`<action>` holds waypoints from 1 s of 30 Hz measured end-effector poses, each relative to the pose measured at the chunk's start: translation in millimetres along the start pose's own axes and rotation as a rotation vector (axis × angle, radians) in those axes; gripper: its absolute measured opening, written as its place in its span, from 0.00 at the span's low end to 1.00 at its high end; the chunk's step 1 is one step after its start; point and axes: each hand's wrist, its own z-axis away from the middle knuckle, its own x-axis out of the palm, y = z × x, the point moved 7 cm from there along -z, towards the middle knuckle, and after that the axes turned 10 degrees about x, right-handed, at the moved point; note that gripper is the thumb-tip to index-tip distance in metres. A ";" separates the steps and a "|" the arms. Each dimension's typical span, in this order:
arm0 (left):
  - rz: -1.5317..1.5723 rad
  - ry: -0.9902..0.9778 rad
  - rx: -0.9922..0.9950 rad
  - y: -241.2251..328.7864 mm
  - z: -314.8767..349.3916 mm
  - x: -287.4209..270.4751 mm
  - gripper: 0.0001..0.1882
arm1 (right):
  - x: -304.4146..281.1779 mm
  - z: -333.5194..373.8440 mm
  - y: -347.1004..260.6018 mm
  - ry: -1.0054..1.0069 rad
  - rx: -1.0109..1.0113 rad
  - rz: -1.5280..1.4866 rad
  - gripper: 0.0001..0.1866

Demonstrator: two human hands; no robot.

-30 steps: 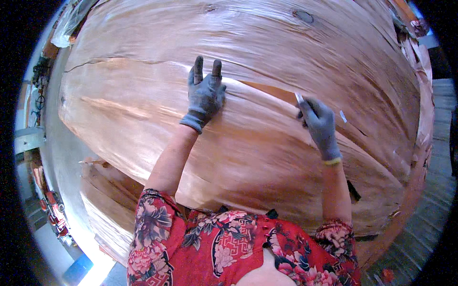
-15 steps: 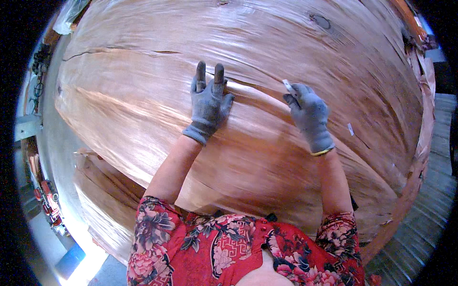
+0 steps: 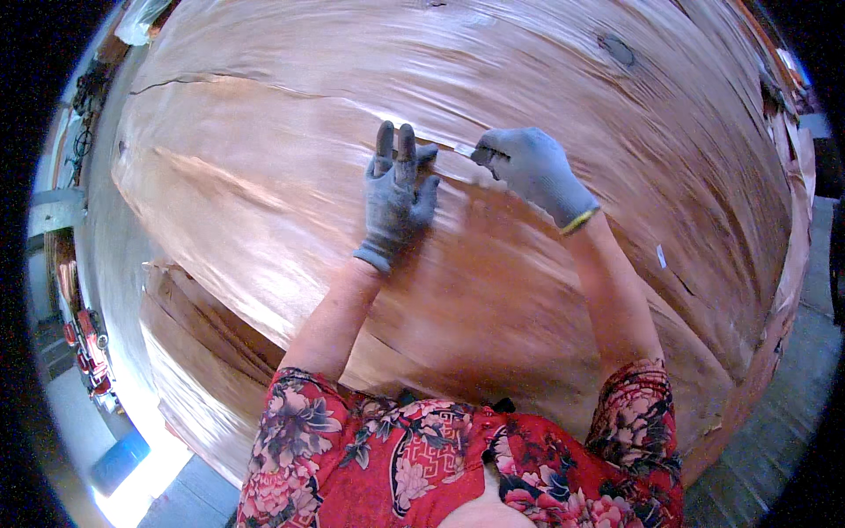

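Note:
A large, wavy sheet of brown wood veneer [image 3: 290, 194] spreads out before me, with a long split along its upper middle. My left hand [image 3: 398, 198], in a grey glove with dark fingertips, lies on it just below the split. Its fore and middle fingers stretch out and the others are apart. My right hand [image 3: 532, 172], gloved alike, is closed at the right part of the split. A small, thin white piece [image 3: 463, 150] shows at its fingertips; the rest of that piece is hidden, and I cannot tell its kind.
A small white strip [image 3: 661, 256] lies on the veneer to the right. A dark knot [image 3: 616, 50] marks the far right part. Another veneer piece [image 3: 207, 334] juts out at the lower left. Beyond it stand a red machine [image 3: 88, 356] and a blue container [image 3: 121, 462].
My right hand has moved left along the split, toward my left hand, and turned so its knuckles face up. My left hand has stayed in nearly the same place.

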 end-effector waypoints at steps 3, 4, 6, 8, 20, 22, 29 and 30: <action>-0.023 -0.007 -0.037 2.2 -1.5 2.7 0.44 | 4.5 -16.3 -10.1 -0.140 -0.025 0.097 0.14; -0.001 0.004 -0.048 1.8 -2.2 2.7 0.44 | 4.8 -21.2 -10.7 -0.180 -0.011 0.127 0.14; 0.047 0.028 -0.073 2.3 -2.0 4.0 0.44 | 6.8 -29.1 -10.6 -0.262 0.020 0.193 0.14; 0.032 0.042 -0.056 8.9 -5.3 1.5 0.44 | 5.9 -33.6 -13.2 -0.289 0.107 0.271 0.16; -0.244 -0.110 0.043 37.9 -18.9 32.8 0.32 | -10.1 -33.9 9.4 -0.170 0.355 0.485 0.16; -0.312 -0.144 -0.011 40.7 -22.0 37.6 0.29 | -8.7 -28.5 10.4 -0.180 0.329 0.507 0.15; -0.373 -0.151 -0.065 29.3 -21.7 40.9 0.20 | 0.8 6.1 -5.1 -0.099 0.187 0.467 0.12; -0.363 -0.152 -0.072 30.0 -22.5 39.9 0.19 | -2.1 20.6 -8.5 -0.077 0.198 0.440 0.12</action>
